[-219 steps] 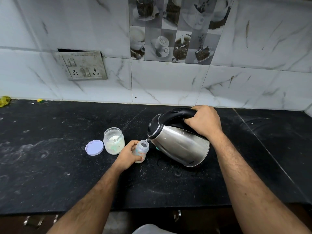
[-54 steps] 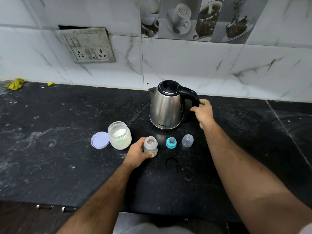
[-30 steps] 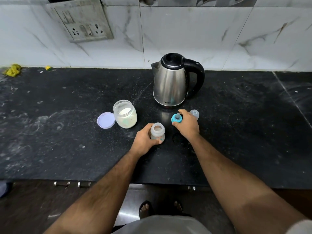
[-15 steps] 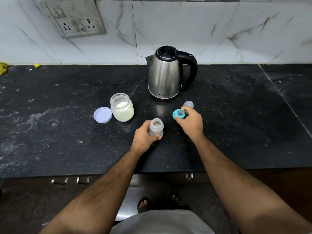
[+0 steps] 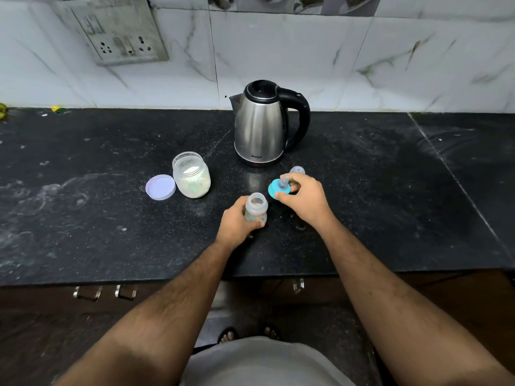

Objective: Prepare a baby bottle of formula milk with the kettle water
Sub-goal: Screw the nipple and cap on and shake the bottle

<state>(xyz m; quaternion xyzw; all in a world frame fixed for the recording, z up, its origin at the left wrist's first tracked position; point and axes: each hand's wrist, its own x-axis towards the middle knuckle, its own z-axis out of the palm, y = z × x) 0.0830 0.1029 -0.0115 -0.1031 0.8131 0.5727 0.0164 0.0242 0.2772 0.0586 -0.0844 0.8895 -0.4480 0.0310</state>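
A small open baby bottle [image 5: 255,209] stands on the black counter [image 5: 83,218], and my left hand [image 5: 237,222] grips its side. My right hand [image 5: 302,197] holds the teal collar with its clear teat [image 5: 278,188] just right of the bottle's mouth, tilted toward it. The clear bottle cap [image 5: 297,170] stands behind my right hand. The steel kettle [image 5: 262,126] with a black handle stands upright at the back, lid shut. A glass jar of formula powder [image 5: 192,175] stands open to the left, its lilac lid [image 5: 160,187] lying beside it.
A wall socket plate [image 5: 119,37] sits on the marble tiles at the upper left. Yellow scraps [image 5: 55,109] lie at the counter's back left. Drawer handles [image 5: 106,292] show below the counter's front edge. My sandalled feet [image 5: 248,334] are on the floor.
My right hand let go of the kettle, which now stands upright, then picked up the teal teat collar and lifted it toward the bottle. My left hand has kept hold of the bottle.
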